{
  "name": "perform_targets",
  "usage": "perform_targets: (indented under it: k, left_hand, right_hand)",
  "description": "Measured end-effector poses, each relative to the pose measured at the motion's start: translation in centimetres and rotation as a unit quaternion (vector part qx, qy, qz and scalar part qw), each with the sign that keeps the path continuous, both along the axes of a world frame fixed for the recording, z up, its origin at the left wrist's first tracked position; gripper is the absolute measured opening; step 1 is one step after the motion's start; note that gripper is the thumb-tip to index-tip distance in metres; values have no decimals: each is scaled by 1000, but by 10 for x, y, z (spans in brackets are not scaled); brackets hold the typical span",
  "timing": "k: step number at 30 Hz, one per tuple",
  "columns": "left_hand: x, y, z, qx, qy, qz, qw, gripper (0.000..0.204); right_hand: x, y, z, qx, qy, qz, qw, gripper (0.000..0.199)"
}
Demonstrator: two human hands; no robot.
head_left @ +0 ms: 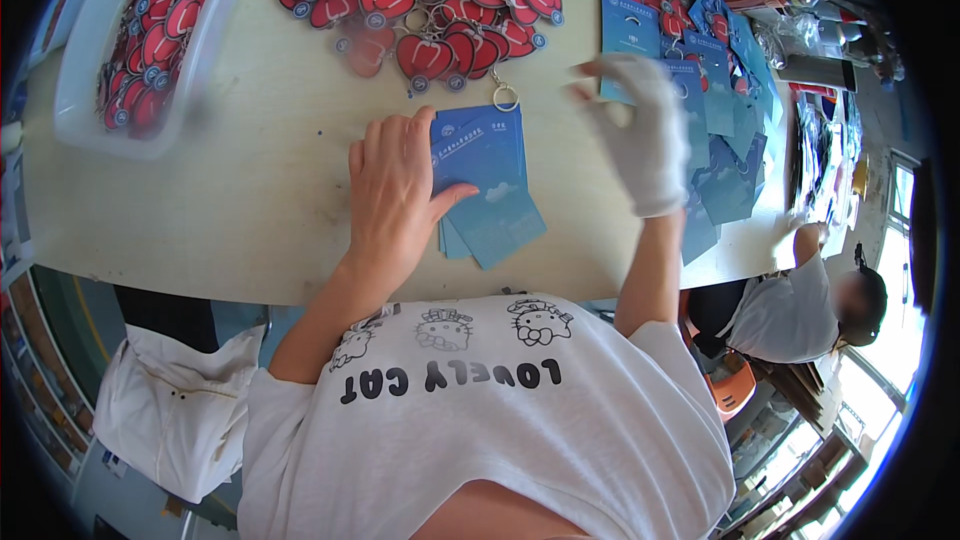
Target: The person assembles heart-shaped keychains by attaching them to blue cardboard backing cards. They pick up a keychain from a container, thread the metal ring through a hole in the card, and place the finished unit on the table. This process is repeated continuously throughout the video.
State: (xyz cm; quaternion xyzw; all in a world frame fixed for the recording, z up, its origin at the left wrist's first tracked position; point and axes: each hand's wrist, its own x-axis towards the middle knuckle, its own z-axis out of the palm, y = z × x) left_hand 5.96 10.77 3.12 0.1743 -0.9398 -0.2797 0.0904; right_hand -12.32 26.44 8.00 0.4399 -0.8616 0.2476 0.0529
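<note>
My bare left hand [393,180] is at the left side of a small, uneven stack of blue cards [495,185]. Its thumb lies across the top card, and the fingers bend along the stack's left edge, holding it. A metal key ring [506,97] on a short chain rests at the top edge of the cards. My right hand [640,135] wears a white glove with bare fingertips. Slightly blurred, it hovers between the stack and the finished-looking cards [725,185] with rings and red pendants at right. Thumb and forefinger stand apart, with nothing visible between them.
Red heart-shaped keychains [430,55] lie heaped at the far middle of the pale table [250,220]. More fill a translucent plastic bin [140,145] at far left. Another person [800,310] sits at right. A white garment [180,400] hangs over a chair at lower left.
</note>
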Motion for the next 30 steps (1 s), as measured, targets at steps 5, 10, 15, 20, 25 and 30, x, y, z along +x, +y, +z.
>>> perform_targets:
  k: [5,10,15,20,25,30]
  left_hand:
    - [3,-5,-4,32,64,-23,997,56]
    - [5,-17,0,399,107,42,910,33]
    - [3,-38,24,491,175,90,849,17]
    - [-12,-34,25,371,283,52,883,10]
    - [-24,-29,10,226,163,1,960,11]
    - [-25,-28,11,423,139,23,895,16]
  right_hand:
    - [20,-26,-38,27,-51,17,998,26]
    - [17,-23,-41,-23,-200,-12,980,19]
    - [12,-9,-6,-56,-409,-1,911,12]
    - [23,0,25,-150,-511,42,845,14]
    - [32,-6,13,-126,-557,61,819,19]
    - [51,-22,-8,-239,-525,24,816,19]
